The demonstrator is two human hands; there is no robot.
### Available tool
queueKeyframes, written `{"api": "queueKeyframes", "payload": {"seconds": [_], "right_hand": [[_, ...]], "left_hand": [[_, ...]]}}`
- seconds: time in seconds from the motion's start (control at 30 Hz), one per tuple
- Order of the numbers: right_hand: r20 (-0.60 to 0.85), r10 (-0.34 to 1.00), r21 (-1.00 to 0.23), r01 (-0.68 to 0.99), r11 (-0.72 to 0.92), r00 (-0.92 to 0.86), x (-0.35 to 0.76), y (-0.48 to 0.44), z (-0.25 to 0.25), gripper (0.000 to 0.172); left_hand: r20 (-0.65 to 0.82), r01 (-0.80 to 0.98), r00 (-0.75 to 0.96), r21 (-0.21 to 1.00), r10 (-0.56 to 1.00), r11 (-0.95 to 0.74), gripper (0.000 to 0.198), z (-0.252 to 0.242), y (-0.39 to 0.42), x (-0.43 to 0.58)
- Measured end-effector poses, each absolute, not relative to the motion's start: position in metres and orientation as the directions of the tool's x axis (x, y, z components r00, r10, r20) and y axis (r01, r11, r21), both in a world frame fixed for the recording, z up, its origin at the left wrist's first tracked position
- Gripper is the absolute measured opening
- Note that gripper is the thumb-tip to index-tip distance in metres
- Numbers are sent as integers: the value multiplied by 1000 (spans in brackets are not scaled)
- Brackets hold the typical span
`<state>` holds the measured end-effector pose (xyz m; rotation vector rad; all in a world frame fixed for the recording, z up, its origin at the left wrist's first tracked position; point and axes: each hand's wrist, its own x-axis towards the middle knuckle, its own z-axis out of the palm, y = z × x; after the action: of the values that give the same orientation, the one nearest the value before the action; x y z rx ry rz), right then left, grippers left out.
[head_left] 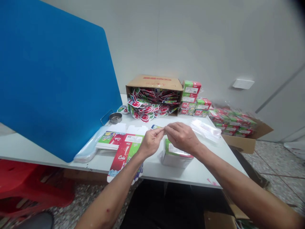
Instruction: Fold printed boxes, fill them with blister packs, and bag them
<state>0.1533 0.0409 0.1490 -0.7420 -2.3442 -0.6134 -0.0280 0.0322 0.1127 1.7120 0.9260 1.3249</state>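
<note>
My left hand (152,143) and my right hand (181,136) meet fingertip to fingertip over the table, both with fingers pinched together. Whatever lies between the fingertips is too small or hidden to make out. Just below my right hand stands a small green, red and white carton (177,157), with what looks like clear plastic around it; my hand covers part of its top. Beside my left forearm lie flattened printed cola cartons (122,156), one reaching over the front edge of the table. A bit of a printed packet (155,127) shows behind my left hand.
An open cardboard box (154,82) spills printed packets at the back. Filled cartons (190,97) are stacked beside it, more in a box (234,124) at right. Clear bags (206,131), a plastic stack (89,148), a metal dish (115,117) and a blue panel (59,73) surround the workspace.
</note>
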Motion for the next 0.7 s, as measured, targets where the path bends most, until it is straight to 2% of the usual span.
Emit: {"api": "queueKeyframes", "payload": {"seconds": [0.17, 0.27, 0.33, 0.43, 0.47, 0.53, 0.63, 0.7], "right_hand": [[624, 331, 318, 617, 720, -708, 153, 45, 152, 20], [640, 325, 290, 611, 737, -696, 157, 52, 149, 20], [728, 340, 151, 624, 767, -595, 163, 56, 147, 17], [865, 423, -163, 648, 744, -269, 175, 57, 148, 17], [875, 437, -211, 645, 734, -210, 179, 54, 149, 18], [864, 414, -153, 633, 759, -287, 183, 47, 150, 20], [772, 310, 80, 569, 819, -554, 180, 38, 150, 22], [719, 298, 172, 576, 799, -628, 175, 36, 150, 21]], "left_hand": [[483, 268, 223, 805, 847, -530, 29, 124, 24, -25], [489, 281, 223, 796, 843, -536, 27, 125, 24, -24], [468, 275, 215, 813, 857, -513, 28, 121, 25, -23], [414, 209, 165, 872, 895, -442, 29, 114, 29, -24], [394, 172, 148, 893, 907, -416, 30, 112, 30, -25], [374, 120, 126, 914, 919, -389, 31, 109, 33, -25], [386, 127, 133, 907, 913, -402, 31, 110, 35, -24], [397, 127, 143, 901, 907, -415, 31, 111, 35, -22]]}}
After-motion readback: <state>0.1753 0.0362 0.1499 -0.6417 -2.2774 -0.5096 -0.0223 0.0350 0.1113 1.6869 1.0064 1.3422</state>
